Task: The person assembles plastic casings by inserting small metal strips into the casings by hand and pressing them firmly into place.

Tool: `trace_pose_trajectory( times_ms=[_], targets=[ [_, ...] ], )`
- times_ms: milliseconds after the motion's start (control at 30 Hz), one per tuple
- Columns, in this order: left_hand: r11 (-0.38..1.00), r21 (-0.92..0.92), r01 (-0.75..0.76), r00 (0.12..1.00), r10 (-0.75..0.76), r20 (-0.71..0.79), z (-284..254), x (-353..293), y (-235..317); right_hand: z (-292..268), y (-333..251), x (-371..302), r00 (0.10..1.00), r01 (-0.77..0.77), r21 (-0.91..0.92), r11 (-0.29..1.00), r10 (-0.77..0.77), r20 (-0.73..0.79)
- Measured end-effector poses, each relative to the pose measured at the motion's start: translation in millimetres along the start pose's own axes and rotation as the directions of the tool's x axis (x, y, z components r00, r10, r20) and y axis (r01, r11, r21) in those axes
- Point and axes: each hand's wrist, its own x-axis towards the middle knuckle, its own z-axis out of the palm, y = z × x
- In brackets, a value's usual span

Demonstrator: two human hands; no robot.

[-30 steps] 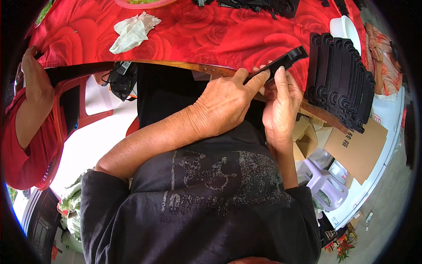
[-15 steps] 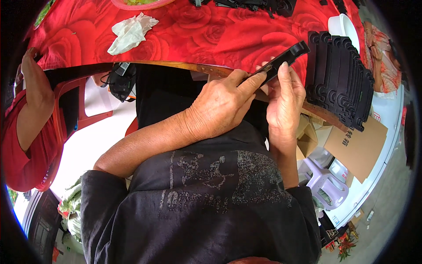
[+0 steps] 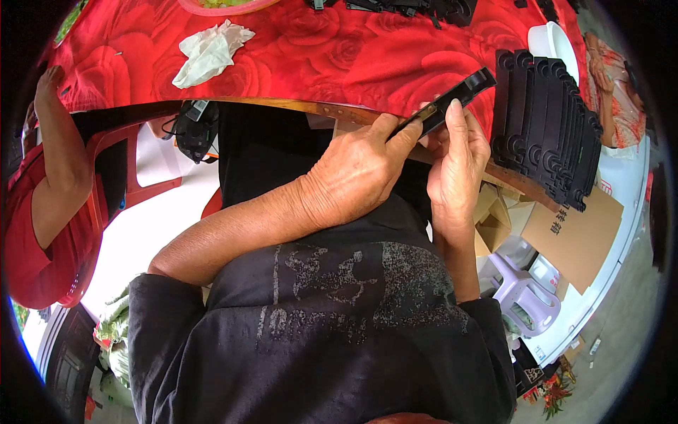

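Between my hands is a long, narrow black plastic part [image 3: 462, 92], tilted up toward the right over the table's near edge. My left hand [image 3: 360, 159] pinches its lower end between thumb and forefinger. Thumb on top, my right hand [image 3: 459, 152] grips its middle from the near side; the other fingers are partly hidden beneath. A small brassy spot shows on the part near my left fingertips. Just right of it, a row of similar black plastic parts [image 3: 544, 127] lies stacked at the table's edge.
A red rose-patterned cloth [image 3: 318, 49] covers the table. On it are a crumpled white tissue [image 3: 212, 53], a pink-rimmed bowl [image 3: 219, 8], more black parts [image 3: 417, 8] and a white container [image 3: 554, 46]. A lilac plastic stool [image 3: 526, 293] and cardboard [image 3: 572, 237] stand right. People sit on both sides.
My left hand has slid slightly down and left along the black part, uncovering more of its lower end. The right hand has barely moved. The person at left has shifted an arm.
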Motion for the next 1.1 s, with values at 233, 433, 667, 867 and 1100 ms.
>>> trace_pose_trajectory(
  times_ms=[233,433,667,867,1100],
  targets=[
    [0.997,-0.075,0.004,1.0,-0.004,0.0,-4,-1,-2,4,-6,0,1.0,0.03,-0.015,0.999,-0.03,-0.01],
    [0.994,-0.102,-0.032,0.997,0.025,-0.072,-4,0,-2,0,-1,4,1.0,0.015,0.04,0.999,-0.015,-0.01],
    [0.995,-0.096,-0.024,0.999,0.02,-0.041,-7,2,2,-1,-2,2,0.999,0.018,0.064,0.998,-0.02,0.028],
    [0.994,-0.107,0.017,1.0,-0.015,0.02,-7,1,1,-3,-3,3,0.997,0.073,-0.039,0.997,-0.072,0.03],
    [0.956,-0.292,0.036,0.99,-0.075,-0.122,-11,12,6,-6,-9,8,0.994,0.112,-0.113,0.987,-0.111,0.019]
  ],
)
